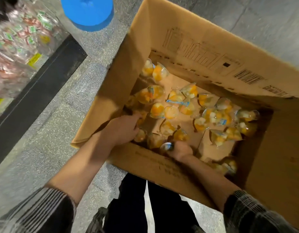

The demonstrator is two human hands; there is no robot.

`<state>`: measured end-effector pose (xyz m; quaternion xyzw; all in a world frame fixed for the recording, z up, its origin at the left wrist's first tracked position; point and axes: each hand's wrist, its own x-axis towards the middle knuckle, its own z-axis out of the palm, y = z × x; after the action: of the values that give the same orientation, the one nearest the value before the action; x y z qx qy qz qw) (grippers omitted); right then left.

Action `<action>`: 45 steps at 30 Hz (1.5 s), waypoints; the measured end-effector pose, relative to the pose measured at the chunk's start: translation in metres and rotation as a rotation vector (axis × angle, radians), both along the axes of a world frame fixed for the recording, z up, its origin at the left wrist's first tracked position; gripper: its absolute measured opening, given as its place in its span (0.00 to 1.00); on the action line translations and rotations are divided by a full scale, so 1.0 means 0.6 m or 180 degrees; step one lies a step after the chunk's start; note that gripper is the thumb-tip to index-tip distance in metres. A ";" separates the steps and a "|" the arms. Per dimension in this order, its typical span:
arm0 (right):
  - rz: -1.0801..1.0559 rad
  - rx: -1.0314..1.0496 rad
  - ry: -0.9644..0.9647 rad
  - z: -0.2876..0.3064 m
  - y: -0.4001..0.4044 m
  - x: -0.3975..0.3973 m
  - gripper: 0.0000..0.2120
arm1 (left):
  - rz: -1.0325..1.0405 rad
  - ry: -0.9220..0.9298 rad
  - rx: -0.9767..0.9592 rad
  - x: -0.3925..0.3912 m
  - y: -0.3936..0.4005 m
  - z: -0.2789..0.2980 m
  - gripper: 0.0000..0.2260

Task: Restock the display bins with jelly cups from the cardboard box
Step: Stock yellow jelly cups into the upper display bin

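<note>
Roughly two dozen clear orange-filled jelly cups (172,113) left on brown cardboard box (204,52) floor. Left hand (123,126), right hand (180,149): fingers curled around cups near the front edge. Clear plastic display bin (22,41) part-filled.

- We take this for a shop floor, in a sweets or snack aisle
- We see clear display bins (19,41) at the left, full of small wrapped sweets, with yellow tags on their fronts
- We see an open cardboard box (204,52) with printed barcodes, holding loose jelly cups (175,98)
- We stand on a speckled stone floor (49,125), with a blue round stool or tub (87,12) near the bins
</note>
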<state>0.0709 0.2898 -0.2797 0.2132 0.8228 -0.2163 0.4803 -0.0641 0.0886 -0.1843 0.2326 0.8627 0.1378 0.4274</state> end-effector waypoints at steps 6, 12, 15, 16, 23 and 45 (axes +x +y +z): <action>-0.0398 0.0328 -0.0049 -0.014 0.009 0.004 0.11 | -0.0285 -0.0119 0.0123 0.001 0.013 0.000 0.22; -0.1210 0.0221 0.0291 0.002 0.031 -0.006 0.20 | -0.0343 -0.0139 0.0325 0.000 0.013 -0.007 0.22; -0.2569 -0.0412 0.0511 0.043 0.033 -0.025 0.25 | -0.0405 -0.0186 0.0533 0.002 0.013 -0.007 0.31; -0.2893 -0.0689 0.0588 0.059 0.027 -0.031 0.23 | -0.0388 -0.0204 0.0628 0.003 0.015 -0.005 0.34; -0.3158 -0.1826 0.0521 0.136 -0.033 -0.066 0.25 | 0.0046 -0.0551 0.1076 0.007 0.024 0.018 0.49; 0.0758 -0.0077 0.1240 -0.058 -0.067 -0.044 0.20 | 0.0201 0.0375 -0.0070 -0.013 0.014 -0.011 0.33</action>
<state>0.0446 0.2496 -0.3145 0.0630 0.9167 -0.2051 0.3371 -0.0720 0.0970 -0.1907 0.2082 0.8947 0.1278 0.3739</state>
